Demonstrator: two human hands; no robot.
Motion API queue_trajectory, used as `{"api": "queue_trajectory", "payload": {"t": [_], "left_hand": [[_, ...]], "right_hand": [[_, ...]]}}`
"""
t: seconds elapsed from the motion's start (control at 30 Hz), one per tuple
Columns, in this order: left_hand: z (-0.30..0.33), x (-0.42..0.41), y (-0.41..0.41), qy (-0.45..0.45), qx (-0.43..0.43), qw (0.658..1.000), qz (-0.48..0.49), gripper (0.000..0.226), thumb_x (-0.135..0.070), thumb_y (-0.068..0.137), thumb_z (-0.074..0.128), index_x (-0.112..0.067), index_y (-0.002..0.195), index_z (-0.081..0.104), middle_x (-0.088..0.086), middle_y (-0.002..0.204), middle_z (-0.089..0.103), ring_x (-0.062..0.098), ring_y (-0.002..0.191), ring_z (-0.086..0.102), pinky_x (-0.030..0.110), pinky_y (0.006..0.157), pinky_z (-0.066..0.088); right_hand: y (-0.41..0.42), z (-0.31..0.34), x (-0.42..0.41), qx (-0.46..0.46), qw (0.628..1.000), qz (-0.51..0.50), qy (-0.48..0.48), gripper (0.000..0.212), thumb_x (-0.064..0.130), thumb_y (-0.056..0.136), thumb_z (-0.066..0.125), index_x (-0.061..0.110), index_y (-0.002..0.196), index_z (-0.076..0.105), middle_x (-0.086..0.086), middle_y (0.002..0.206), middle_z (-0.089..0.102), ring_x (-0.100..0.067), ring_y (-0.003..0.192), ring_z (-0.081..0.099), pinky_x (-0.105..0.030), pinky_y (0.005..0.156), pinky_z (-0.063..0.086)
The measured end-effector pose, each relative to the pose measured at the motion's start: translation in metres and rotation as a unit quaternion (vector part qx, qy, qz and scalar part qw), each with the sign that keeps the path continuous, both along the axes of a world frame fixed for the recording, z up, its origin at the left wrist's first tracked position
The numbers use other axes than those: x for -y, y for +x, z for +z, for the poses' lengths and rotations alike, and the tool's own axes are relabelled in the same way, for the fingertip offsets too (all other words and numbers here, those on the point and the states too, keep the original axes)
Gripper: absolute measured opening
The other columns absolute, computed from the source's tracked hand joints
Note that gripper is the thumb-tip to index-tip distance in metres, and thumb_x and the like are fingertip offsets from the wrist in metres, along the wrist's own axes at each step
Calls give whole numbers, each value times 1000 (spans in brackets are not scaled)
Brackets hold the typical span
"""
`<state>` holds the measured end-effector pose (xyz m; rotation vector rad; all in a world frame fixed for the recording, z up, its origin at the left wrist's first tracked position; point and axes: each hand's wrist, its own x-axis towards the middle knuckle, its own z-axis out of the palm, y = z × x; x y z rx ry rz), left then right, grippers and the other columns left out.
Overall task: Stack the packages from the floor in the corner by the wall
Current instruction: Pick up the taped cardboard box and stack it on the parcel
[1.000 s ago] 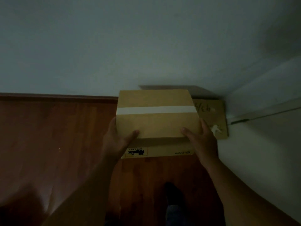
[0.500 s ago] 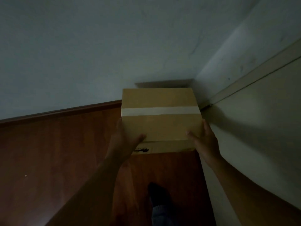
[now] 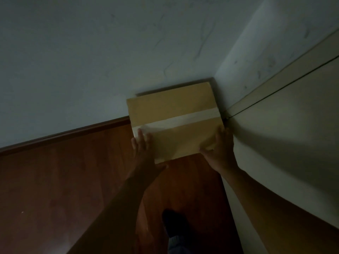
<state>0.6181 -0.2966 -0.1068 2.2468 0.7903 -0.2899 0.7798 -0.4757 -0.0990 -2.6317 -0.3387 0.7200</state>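
A brown cardboard package (image 3: 174, 109) with a pale tape strip across its top sits in the corner, its back edge against the wall and its right side close to the side wall. My left hand (image 3: 144, 153) lies flat along the package's near left edge, fingers stretched out. My right hand (image 3: 221, 149) grips the near right corner, fingers curled on the top. Whatever lies beneath the package is hidden by it.
The pale back wall (image 3: 110, 61) meets a side wall (image 3: 256, 52) and a door frame (image 3: 293, 74) on the right. A dark baseboard (image 3: 73, 133) runs along the reddish wooden floor (image 3: 55, 180). My foot (image 3: 174, 224) stands below the package.
The package has been pushed further right and back into the corner, covering the box beneath. My left hand has shifted from gripping the side to lying flat on the edge.
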Motion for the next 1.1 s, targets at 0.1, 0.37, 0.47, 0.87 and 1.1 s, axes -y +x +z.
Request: {"api": "queue_trajectory", "payload": {"t": [0.1, 0.37, 0.47, 0.87, 1.1], "left_hand": [[-5, 2, 10, 63, -24, 997, -34, 117, -40, 73, 80, -5, 153, 3, 25, 161, -9, 55, 144, -8, 64, 114, 6], [-14, 2, 12, 130, -24, 990, -55, 106, -30, 83, 72, -1, 153, 0, 29, 160, -7, 47, 147, -8, 52, 116, 4], [-14, -2, 23, 136, -25, 989, -62, 111, -28, 78, 76, -1, 154, -1, 29, 160, -9, 46, 147, -10, 55, 118, 7], [-13, -4, 32, 139, -49, 987, -58, 115, -32, 76, 78, -1, 154, 0, 27, 161, -9, 46, 147, -9, 55, 119, 9], [0, -12, 31, 82, -17, 996, -35, 116, -49, 79, 72, -6, 155, -4, 19, 163, -11, 36, 150, -10, 49, 122, 9]], "right_hand": [[-7, -4, 5, 35, 998, 46, -15, 102, 51, 86, 66, 15, 158, 4, -18, 165, -7, -39, 151, -5, -58, 118, 24], [1, -17, 11, 35, 990, 136, -24, 113, 72, 80, 54, 18, 158, -8, -9, 166, -14, -32, 150, -19, -50, 121, -1], [12, -19, 6, 48, 989, 136, -20, 113, 70, 81, 56, 18, 158, -8, -9, 166, -14, -31, 150, -18, -49, 120, -1], [27, -17, -2, 31, 989, 137, -37, 117, 67, 80, 60, 19, 156, -14, -8, 165, -20, -29, 150, -21, -48, 121, -3], [20, -1, -15, 16, 997, 73, 16, 85, 45, 91, 60, 12, 157, 16, -14, 164, 14, -36, 151, 10, -54, 117, 29]]}}
